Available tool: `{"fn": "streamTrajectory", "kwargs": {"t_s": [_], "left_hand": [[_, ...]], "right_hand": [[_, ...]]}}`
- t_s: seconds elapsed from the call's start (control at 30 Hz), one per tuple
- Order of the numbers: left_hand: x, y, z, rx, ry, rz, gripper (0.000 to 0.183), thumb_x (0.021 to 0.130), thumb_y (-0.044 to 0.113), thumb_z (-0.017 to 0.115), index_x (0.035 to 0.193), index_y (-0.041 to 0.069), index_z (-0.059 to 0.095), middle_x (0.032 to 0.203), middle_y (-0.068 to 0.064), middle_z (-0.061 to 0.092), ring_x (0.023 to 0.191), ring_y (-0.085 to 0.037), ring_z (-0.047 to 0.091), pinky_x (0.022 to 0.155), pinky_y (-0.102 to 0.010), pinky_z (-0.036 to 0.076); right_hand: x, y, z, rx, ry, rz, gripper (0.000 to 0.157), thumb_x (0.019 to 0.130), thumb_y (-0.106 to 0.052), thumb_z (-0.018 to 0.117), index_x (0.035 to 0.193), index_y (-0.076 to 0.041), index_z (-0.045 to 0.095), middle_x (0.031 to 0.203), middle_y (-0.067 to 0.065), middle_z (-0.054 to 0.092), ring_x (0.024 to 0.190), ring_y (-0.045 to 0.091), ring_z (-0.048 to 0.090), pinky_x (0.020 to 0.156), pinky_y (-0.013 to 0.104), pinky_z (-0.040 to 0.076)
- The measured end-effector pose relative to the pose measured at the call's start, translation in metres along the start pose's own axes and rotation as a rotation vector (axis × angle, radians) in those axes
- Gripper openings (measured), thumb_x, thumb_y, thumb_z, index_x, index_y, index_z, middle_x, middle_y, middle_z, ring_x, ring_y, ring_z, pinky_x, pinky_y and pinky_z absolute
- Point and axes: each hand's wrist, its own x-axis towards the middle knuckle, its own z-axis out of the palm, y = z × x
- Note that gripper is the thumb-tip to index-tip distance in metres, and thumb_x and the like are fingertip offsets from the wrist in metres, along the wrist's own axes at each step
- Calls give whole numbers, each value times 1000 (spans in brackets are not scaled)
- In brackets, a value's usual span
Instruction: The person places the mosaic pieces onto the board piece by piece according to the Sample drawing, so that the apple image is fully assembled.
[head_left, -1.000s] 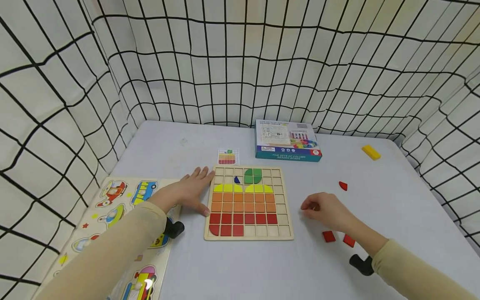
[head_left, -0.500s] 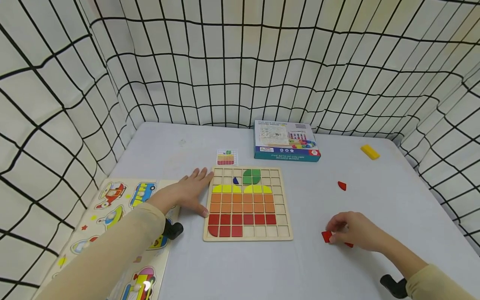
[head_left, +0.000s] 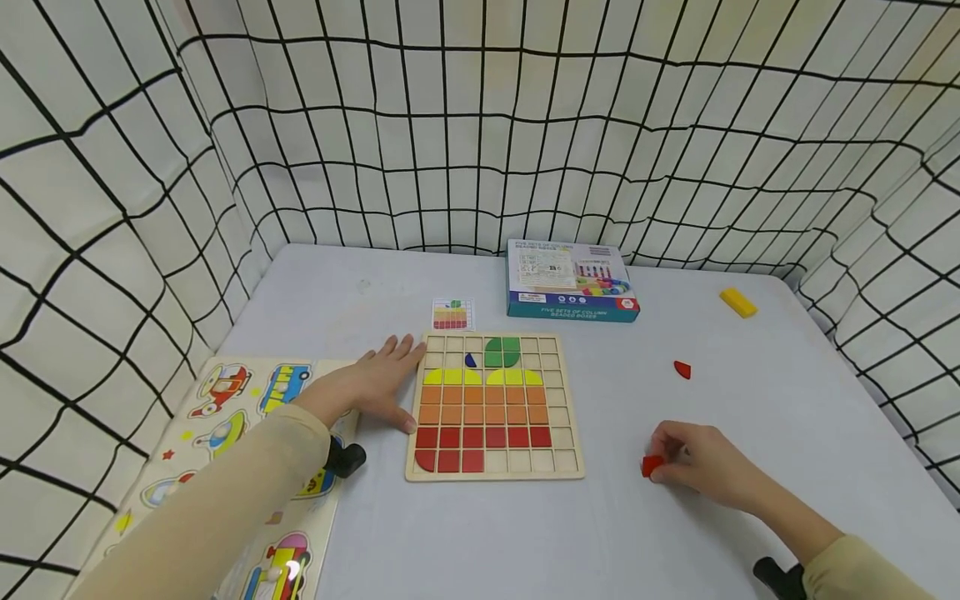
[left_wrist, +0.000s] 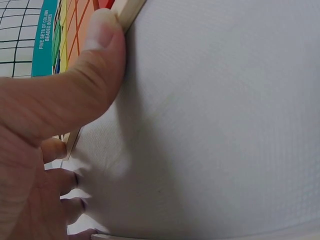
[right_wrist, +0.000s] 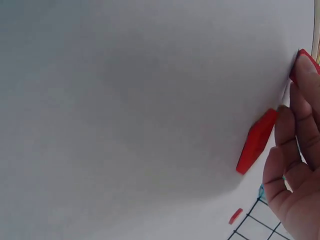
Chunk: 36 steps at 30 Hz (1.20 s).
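Note:
A wooden grid board [head_left: 566,417] lies on the white table, with green, blue, yellow, orange and red tiles in many of its cells. My left hand [head_left: 375,387] rests at the board's left side, fingers spread, and its thumb [left_wrist: 102,37] touches the edge. To the right of the board, my right hand [head_left: 701,462] pinches a red square tile [head_left: 652,466] between thumb and fingers, low at the table. Beside those fingers lies another red tile [right_wrist: 257,142], which the hand hides in the head view. Farther back is a red rounded-corner piece [head_left: 682,369].
Behind the board lie a small pattern card [head_left: 453,315] and a boxed bead set [head_left: 573,281]. A yellow block [head_left: 738,302] is at the back right. A picture puzzle board [head_left: 225,433] lies under my left forearm. Black netting [head_left: 450,137] surrounds the table.
My right hand moved right and toward me from beside the board to the loose red tiles and took hold of one. The left hand stayed in place.

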Motion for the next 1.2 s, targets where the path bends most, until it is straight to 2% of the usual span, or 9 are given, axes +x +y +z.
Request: {"fn": "streamTrajectory", "kwargs": {"t_s": [0.13,0.3,0.57,0.73,0.93,1.2], "left_hand": [[1,-1,0,-3,2,1,128,73,52,88,164,2,12,170,-26,5,157,-50,1,124,-69,13],[3,-2,1,-5,3,1,128,73,51,88,164,2,12,171,-26,5,157,-50,1,124,-69,12],[2,-1,0,-6,-1,-6,128,73,51,88,164,3,12,171,-26,5,157,-50,0,124,-69,12],[2,-1,1,-10,-3,-8,127,73,50,88,164,3,12,171,-26,5,157,-50,0,124,-68,12],[2,0,1,-12,-3,-11,127,74,50,88,164,3,13,171,-26,5,157,-50,1,124,-68,12],[1,0,0,-7,-7,-17,127,74,49,88,164,3,12,171,-25,5,157,-49,0,124,-68,12]], "right_hand": [[9,-10,4,10,54,-7,21,86,-19,83,91,-22,63,87,-13,66,84,5,58,77,20,53],[27,-35,10,44,85,-40,17,87,-18,82,90,-22,65,86,-13,67,86,7,60,83,25,52],[58,-84,29,119,32,-102,12,89,-19,80,91,-19,68,87,-10,69,88,9,60,82,27,51],[71,-110,41,168,3,-120,10,89,-16,80,89,-15,70,83,-7,66,84,11,58,75,21,51],[81,-126,57,187,-36,-127,8,90,-13,79,88,-15,71,80,-7,65,78,12,58,66,18,51],[85,-140,66,158,-67,-147,5,90,-14,79,89,-14,74,80,-7,68,76,11,59,64,18,52]]}}
